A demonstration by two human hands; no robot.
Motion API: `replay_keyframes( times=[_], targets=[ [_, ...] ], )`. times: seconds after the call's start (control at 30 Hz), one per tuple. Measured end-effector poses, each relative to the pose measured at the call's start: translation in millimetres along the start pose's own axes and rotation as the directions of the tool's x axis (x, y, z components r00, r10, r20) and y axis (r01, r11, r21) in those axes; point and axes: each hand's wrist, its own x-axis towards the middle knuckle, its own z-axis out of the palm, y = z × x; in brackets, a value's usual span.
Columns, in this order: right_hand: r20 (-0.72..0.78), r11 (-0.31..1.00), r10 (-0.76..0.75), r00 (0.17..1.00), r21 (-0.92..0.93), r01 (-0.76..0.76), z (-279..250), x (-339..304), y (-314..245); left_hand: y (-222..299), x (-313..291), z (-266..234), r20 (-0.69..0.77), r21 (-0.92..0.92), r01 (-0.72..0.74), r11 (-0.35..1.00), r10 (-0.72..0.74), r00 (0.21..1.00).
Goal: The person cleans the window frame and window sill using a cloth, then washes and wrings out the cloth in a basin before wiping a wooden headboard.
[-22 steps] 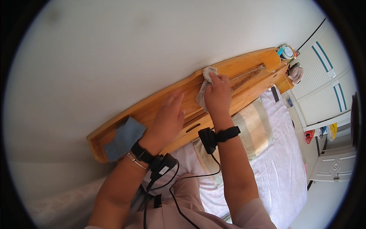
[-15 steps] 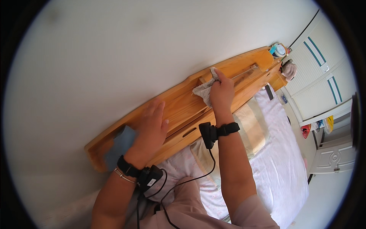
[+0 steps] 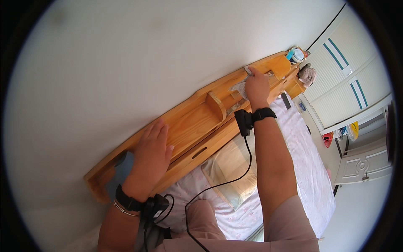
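Observation:
A light wooden headboard with a shelf (image 3: 189, 130) runs diagonally along the wall. My right hand (image 3: 257, 88) reaches to its far right part, with fingers closed on a grey cloth (image 3: 239, 89) pressed against the wood. Part of the cloth is hidden behind that hand. Left of it, a curved wooden divider (image 3: 216, 107) rises from the shelf. My left hand (image 3: 152, 145) is over the shelf's near left part, fingers stretched out and holding nothing. Beside its wrist, a blue item (image 3: 119, 173), perhaps cloth, lies at the left end, partly covered by my arm.
Below the headboard is a bed with a pale floral sheet (image 3: 247, 206) and a beige pillow (image 3: 231, 168). A dark flat object (image 3: 286, 101) lies at the bed's far edge. Beyond are a small fan (image 3: 307, 76) and a white round container (image 3: 297, 55). Black cables (image 3: 247, 164) hang from my wrist devices.
My right hand has slid the cloth farther right along the headboard, uncovering the curved divider. My left hand stays outstretched at the left part. The view has shifted a little.

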Motion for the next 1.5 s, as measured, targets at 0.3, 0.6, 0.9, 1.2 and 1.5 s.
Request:
replay_keyframes(
  times=[0.3,0.6,0.9,1.2,1.5],
  targets=[
    [0.135,0.996,-0.053,0.989,-0.064,0.062,-0.9,1.2,-8.8,2.7,-2.0,1.4,0.014,0.064,0.024,0.998,-0.025,1.0],
    [0.225,0.976,-0.17,0.959,-0.094,0.196,-18.0,-20.8,-28.3,3.5,-2.0,-2.3,-0.001,0.014,-0.003,1.0,0.003,1.0],
    [0.314,0.937,-0.299,0.901,-0.079,0.339,-34.6,-63.5,-65.1,-0.6,-3.6,3.1,-0.043,0.017,-0.025,1.0,0.026,0.999],
    [0.378,0.886,-0.43,0.82,0.001,0.464,-50.3,-88.6,-84.7,-1.1,-1.5,2.3,-0.052,0.032,-0.035,0.999,0.037,0.998],
    [0.311,0.888,-0.459,0.832,0.196,0.416,-36.9,-139.4,-104.1,-6.5,-6.2,3.2,-0.039,0.009,-0.036,0.999,0.036,0.999]
  ],
)
